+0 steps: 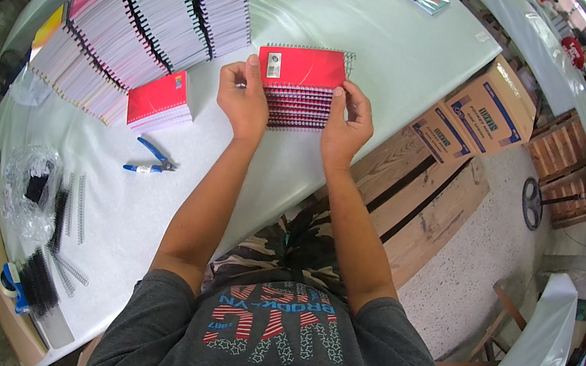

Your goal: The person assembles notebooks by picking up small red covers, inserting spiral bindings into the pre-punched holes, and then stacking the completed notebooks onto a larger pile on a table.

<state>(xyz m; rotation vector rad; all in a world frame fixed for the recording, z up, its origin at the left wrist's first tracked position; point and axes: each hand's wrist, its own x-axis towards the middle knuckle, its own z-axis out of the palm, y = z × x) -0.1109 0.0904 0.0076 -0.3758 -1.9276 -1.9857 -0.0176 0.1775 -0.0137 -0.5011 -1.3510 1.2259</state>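
A stack of small red spiral notebooks [302, 67] stands on the white-covered table in front of me, its wire bindings showing in rows on the side nearest me. My left hand [244, 98] is closed on the stack's left edge, thumb pointing up beside it. Gripping the opposite edge is my right hand [349, 124], with its thumb and bent fingers at the corner. To the left lies another pile of red notebooks [159, 98]. Below that pile, blue-handled cutting pliers [151, 158] rest with their handles apart.
Tall rows of bound notebooks [155, 10] with black spirals fill the table's far left. Loose wire coils [78, 212], a clear plastic bag [29, 187] and a black-bristled brush [40, 283] lie at the near left. Cardboard boxes [490, 108] sit on a wooden pallet [423, 198] at the right.
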